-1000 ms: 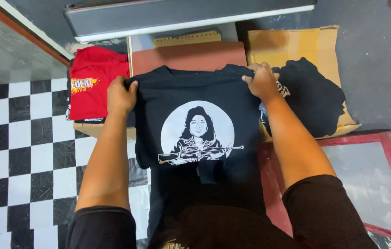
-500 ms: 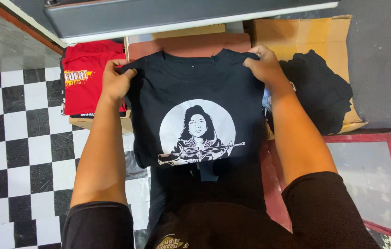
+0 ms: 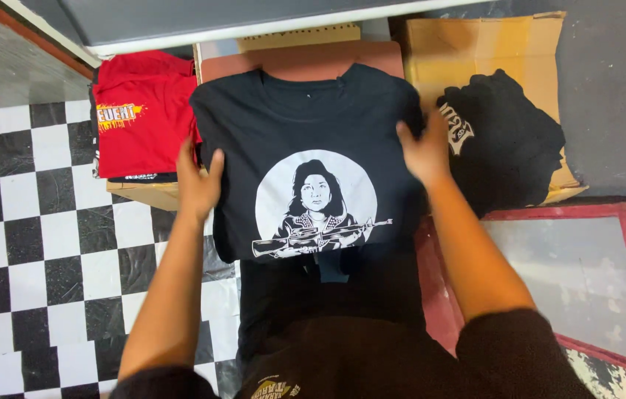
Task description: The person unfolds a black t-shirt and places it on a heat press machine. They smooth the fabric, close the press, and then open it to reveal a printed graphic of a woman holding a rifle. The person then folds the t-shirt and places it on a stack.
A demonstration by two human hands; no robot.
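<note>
A black shirt (image 3: 313,148) with a round white print lies face up over a reddish-brown board (image 3: 291,63), collar toward the far edge, its lower part hanging off the near edge toward the person. The left hand (image 3: 198,185) rests at the shirt's left edge, fingers (image 3: 215,164) loosely spread and flat against the cloth, pinching nothing that can be seen. The right hand (image 3: 424,151) presses on the shirt's right edge, fingers together and slightly curled; whether they grip the fabric underneath cannot be told. A folded red shirt (image 3: 139,118) sits just beside the board on the left, on a box above the checkered floor (image 3: 32,222). A dark bundle of cloth (image 3: 501,140) lies on cardboard (image 3: 475,52) to the right, and a red-framed screen (image 3: 572,273) leans near the right arm. The likely trouble is a skewed lay: if one hand pulls harder than the other, the print would sit off-centre on the board. The hanging lower part could also drag the shirt toward the near edge, and wrinkles could stay trapped under the palms.
</note>
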